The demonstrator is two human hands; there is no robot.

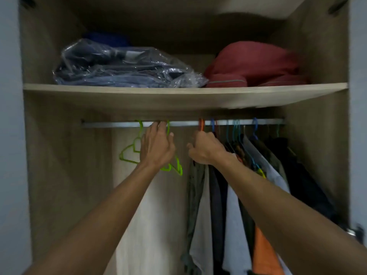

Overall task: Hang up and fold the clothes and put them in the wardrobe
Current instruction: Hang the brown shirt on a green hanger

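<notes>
Wooden wardrobe (pixel 59 175): left hand (pixel 156 147) fingers curled at metal rail (pixel 111 124) by green hanger (pixel 129 151); orange hanger (pixel 201 125) is gripped by right hand (pixel 204 149).

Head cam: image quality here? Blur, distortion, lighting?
Head view: wide-angle bend bows the shelf edge; motion blur softens the whole frame, worst at the red bundle on the right; lighting is dim, the upper compartment falls into shadow; glare streaks on the plastic bag; left hand and right hand at the rail stay readable.

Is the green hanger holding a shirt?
No, the green hanger hangs bare on the rail, beside the left hand.
</notes>
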